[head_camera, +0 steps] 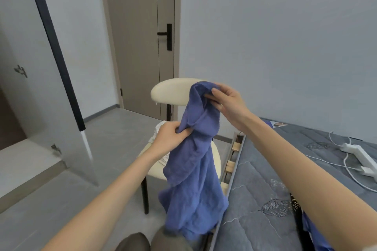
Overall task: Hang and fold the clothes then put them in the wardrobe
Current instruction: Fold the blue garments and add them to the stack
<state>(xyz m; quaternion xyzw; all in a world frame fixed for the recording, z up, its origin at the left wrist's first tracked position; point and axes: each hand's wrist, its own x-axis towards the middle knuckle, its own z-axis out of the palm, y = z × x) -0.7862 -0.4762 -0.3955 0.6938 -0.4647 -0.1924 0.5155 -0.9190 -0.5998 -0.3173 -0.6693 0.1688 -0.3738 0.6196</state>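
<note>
**Bunched garment could slip or drag**

A crumpled blue cotton garment (193, 165) hangs in mid-air over the cream round-backed chair (171, 91), beside the grey quilted mattress (265, 189). The right hand (228, 100) grips its top edge and the left hand (169, 138) pinches a fold lower down. Risk: the fabric's twisted, so w/ such small pinches it may slip, or the hem may drag on the floor.

One wide-angle camera, worn on the head, looks forward and down along both forearms, close enough that the left hand (169, 138), the right hand (228, 101) and the blue garment (193, 169) they grip fill the centre. A chair (171, 91) stands at 12 o'clock with a door (140, 36) beyond it, a mattress (265, 179) lies at 4 o'clock and a wardrobe door (40, 87) is at 9 o'clock.
</note>
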